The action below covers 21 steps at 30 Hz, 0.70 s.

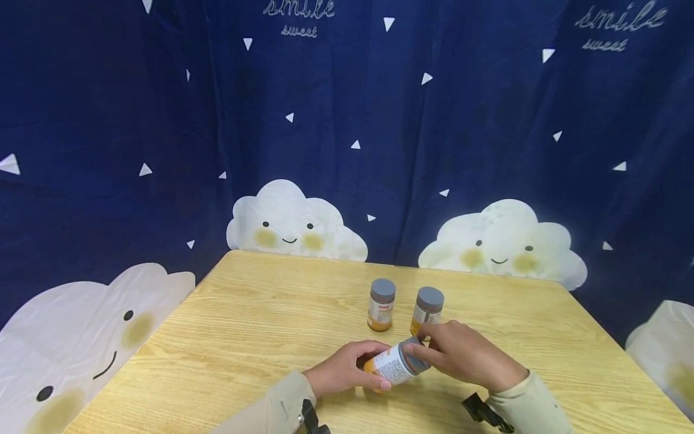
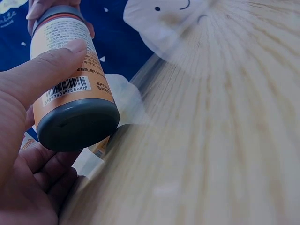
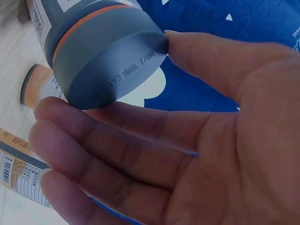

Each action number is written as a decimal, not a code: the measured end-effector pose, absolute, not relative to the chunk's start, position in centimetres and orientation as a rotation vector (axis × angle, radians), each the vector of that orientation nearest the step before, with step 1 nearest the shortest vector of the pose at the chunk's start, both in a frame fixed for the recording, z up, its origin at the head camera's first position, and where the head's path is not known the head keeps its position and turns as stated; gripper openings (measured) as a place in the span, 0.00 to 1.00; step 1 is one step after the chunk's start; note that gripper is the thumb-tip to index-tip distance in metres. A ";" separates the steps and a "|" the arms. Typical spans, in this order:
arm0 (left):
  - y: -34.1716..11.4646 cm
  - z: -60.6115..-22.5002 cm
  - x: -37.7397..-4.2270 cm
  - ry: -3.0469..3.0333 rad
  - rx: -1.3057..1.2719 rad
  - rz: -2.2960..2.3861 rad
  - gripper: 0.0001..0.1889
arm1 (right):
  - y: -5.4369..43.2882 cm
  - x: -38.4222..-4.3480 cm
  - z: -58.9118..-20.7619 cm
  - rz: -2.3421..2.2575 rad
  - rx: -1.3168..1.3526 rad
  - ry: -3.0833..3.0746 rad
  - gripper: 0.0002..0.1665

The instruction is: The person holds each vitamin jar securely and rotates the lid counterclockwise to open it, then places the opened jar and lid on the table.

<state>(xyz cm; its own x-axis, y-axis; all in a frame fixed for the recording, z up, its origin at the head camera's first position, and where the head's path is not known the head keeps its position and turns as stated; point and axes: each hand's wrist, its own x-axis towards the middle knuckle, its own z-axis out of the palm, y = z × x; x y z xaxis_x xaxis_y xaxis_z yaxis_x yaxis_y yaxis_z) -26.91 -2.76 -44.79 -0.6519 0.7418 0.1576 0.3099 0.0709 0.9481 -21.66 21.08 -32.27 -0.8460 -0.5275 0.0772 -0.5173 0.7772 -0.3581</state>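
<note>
At the left, over the bench (image 1: pixel 260 313), the left hand (image 1: pixel 345 369) is closed part way around the bottle (image 1: pixel 391 365), its thumb laid along the label (image 2: pixel 56 40) and some of its other fingers curled below the base (image 2: pixel 77 124). How much those fingers bear cannot be told.

The bottle is between the hands, tilted well over, its long axis running from the left hand across to the right one. The base points back toward the left wrist; the cap (image 1: pixel 416 355) points away to the right and looks slightly higher. The left hand is nearer the base and body, the right nearer the cap. The bottle seems held clear of the bench.

Behind it a second bottle (image 1: pixel 381 306) stands upright and, further right, a third bottle (image 1: pixel 429 306), apart from each other.

At the right, the right hand (image 1: pixel 465 352) is bent round the cap, thumb at one edge and index finger at the other, with the cap's top facing its palm. Whether it touches the third bottle cannot be told.
</note>
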 end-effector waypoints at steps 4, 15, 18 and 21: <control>-2.7 -44.8 -26.8 1.998 1.043 1.604 0.27 | 21.1 -21.6 -32.2 -0.582 -0.857 2.926 0.22; -2.8 -44.9 -27.0 2.009 1.026 1.584 0.26 | 21.2 -21.5 -32.2 -0.599 -0.872 2.905 0.23; -2.8 -44.9 -27.0 2.007 1.034 1.584 0.26 | 21.2 -21.5 -32.2 -0.604 -0.876 2.893 0.23; -2.8 -44.9 -27.0 2.009 1.036 1.583 0.26 | 21.3 -21.6 -32.2 -0.621 -0.903 2.869 0.23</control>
<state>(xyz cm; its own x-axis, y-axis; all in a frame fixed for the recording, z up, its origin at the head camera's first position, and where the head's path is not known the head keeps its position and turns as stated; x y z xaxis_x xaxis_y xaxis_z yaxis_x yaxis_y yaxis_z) -26.99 -2.80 -44.85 -0.6565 0.7405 0.1440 0.3130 0.0938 0.9451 -21.57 21.31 -32.19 -0.8248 -0.5629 0.0532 -0.5345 0.7456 -0.3979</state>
